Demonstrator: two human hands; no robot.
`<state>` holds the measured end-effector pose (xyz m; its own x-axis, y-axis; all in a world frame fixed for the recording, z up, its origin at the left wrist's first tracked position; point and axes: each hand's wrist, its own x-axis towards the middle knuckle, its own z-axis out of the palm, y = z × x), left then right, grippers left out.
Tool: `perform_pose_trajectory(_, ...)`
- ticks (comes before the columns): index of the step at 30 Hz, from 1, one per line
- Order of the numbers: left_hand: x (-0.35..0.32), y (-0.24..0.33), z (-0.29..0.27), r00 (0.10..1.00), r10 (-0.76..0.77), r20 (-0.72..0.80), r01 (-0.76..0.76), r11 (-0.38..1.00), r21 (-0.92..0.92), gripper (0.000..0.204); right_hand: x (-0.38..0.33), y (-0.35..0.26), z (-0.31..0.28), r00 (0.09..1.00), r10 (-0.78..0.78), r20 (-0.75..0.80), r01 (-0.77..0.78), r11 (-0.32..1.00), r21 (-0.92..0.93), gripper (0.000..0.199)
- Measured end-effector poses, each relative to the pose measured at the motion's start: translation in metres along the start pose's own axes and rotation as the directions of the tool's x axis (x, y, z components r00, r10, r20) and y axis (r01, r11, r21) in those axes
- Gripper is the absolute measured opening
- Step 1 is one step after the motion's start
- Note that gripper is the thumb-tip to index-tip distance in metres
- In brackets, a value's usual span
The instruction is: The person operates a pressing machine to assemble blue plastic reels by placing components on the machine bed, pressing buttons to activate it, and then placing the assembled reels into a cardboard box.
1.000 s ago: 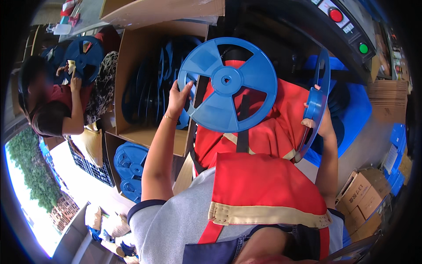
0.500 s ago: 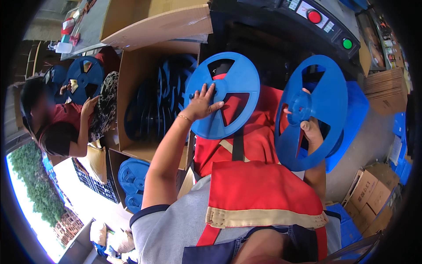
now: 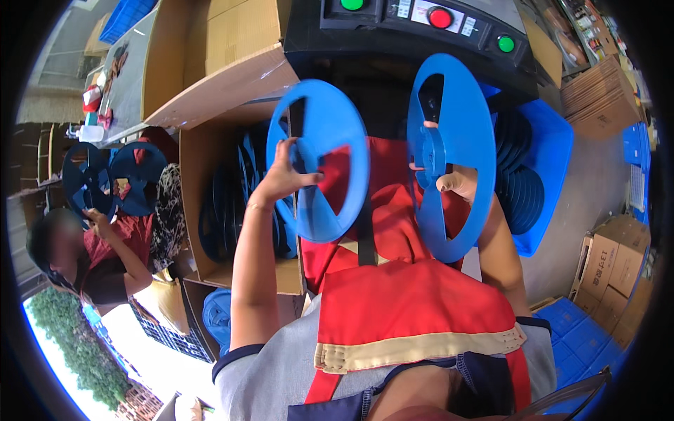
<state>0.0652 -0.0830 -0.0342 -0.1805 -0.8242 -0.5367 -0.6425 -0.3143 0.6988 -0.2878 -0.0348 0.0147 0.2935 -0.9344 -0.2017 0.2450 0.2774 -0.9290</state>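
Two blue plastic reel discs with cut-out windows and raised hubs are held up in front of my red apron [image 3: 414,302]. On the left, my left hand [image 3: 283,181] grips one reel disc [image 3: 344,126] by its hub, thumb and fingers around the middle. The other reel disc [image 3: 467,116] stands nearly upright in my right hand [image 3: 458,182]. My right thumb presses near its hub, while fingertips poke through the windows from behind. A gap separates the two discs, and their hubs are at a similar height.
Left of me, a cardboard box [image 3: 191,203] holds several blue reels [image 3: 221,217]. A blue bin [image 3: 558,168] at right contains stacked blue discs [image 3: 523,196]. Ahead is a black machine [image 3: 393,42] with red and green buttons. A person [image 3: 116,259] at far left handles similar discs.
The left disc has turned from facing me to a slant, and my left fingers now curl at its hub. The right disc has shifted left and up. The whole view has shifted.
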Motion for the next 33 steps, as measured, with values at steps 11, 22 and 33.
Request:
perform_pose_trajectory(11, -0.055, 0.108, 0.012, 0.881, 0.468, 0.075, -0.297, 0.669, -0.681, 0.095, 0.046, -0.022, 0.077, 0.983, 0.047, 0.179, -0.053, 0.998, 0.029, 0.11)
perform_pose_trajectory(22, -0.065, 0.112, 0.007, 0.865, 0.482, 0.139, -0.276, 0.688, -0.671, 0.083, 0.036, -0.009, 0.075, 0.981, 0.075, 0.178, -0.077, 0.997, 0.007, 0.117)
perform_pose_trajectory(33, -0.091, 0.122, 0.003, 0.93, 0.354, 0.097, -0.169, 0.647, -0.743, 0.078, 0.03, -0.024, 0.085, 0.987, 0.104, 0.124, -0.081, 0.98, -0.18, 0.12)
